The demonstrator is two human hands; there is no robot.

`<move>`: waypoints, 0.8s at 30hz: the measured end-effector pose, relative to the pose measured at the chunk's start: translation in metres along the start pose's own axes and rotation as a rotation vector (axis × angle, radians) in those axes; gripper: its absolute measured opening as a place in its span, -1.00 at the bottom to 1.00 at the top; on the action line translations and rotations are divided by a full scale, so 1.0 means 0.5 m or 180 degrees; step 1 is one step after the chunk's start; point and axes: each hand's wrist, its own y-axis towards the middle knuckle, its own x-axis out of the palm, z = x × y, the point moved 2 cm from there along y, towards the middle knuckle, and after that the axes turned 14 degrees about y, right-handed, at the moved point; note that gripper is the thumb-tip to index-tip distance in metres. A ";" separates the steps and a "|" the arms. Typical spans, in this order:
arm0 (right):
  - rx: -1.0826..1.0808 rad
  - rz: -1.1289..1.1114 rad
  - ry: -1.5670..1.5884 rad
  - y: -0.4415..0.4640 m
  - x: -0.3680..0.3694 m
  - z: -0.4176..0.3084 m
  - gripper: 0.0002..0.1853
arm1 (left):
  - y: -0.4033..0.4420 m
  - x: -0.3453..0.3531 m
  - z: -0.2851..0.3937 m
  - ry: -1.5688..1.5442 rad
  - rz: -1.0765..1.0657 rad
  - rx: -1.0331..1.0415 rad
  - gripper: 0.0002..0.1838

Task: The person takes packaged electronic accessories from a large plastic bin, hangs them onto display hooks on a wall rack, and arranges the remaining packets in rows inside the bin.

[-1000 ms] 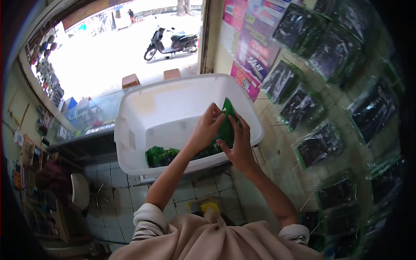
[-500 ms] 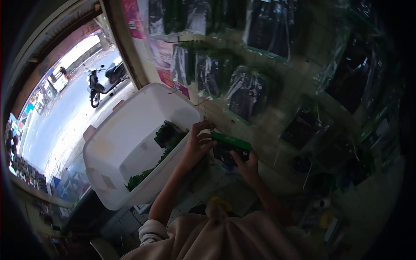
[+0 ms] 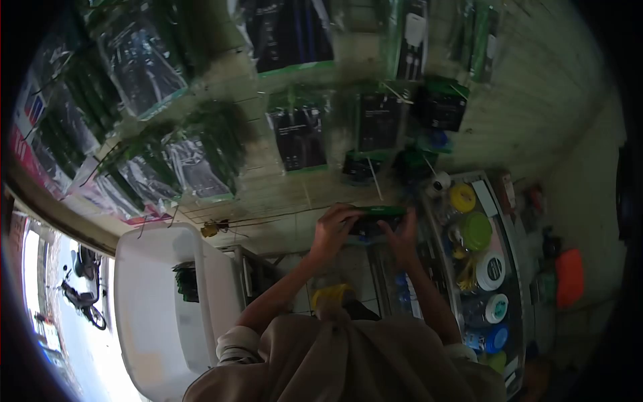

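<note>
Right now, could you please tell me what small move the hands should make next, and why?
Probably raise the green-topped packet a little toward the hanging packets: the left hand and right hand hold it between them, it appears below that display in this view, and several packets hanging there show similar green edges.

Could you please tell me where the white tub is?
In the head view, the white tub is at lower left, below hanging packets, between the motorbike outside and the left hand.
</note>
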 end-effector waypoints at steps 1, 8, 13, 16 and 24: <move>0.0022 0.0148 -0.0001 0.001 -0.018 0.005 -0.50 | 0.006 0.029 -0.008 -0.0008 0.0012 -0.0048 -0.81; 0.0285 0.0104 -0.0350 0.030 -0.064 0.061 -0.56 | 0.017 0.129 -0.061 -0.0044 0.0162 -0.0223 -0.84; 0.0527 -0.0132 -0.0134 0.046 -0.040 0.077 -0.56 | 0.014 0.137 -0.083 0.0138 0.0228 -0.0507 -0.81; 0.0426 -0.0207 -0.0279 0.054 -0.031 0.108 -0.56 | 0.015 0.142 -0.099 0.0223 0.0296 -0.0590 -0.79; 0.0290 -0.0147 -0.0376 0.117 -0.011 0.178 -0.61 | 0.049 0.175 -0.153 0.0937 -0.0072 -0.0076 -0.49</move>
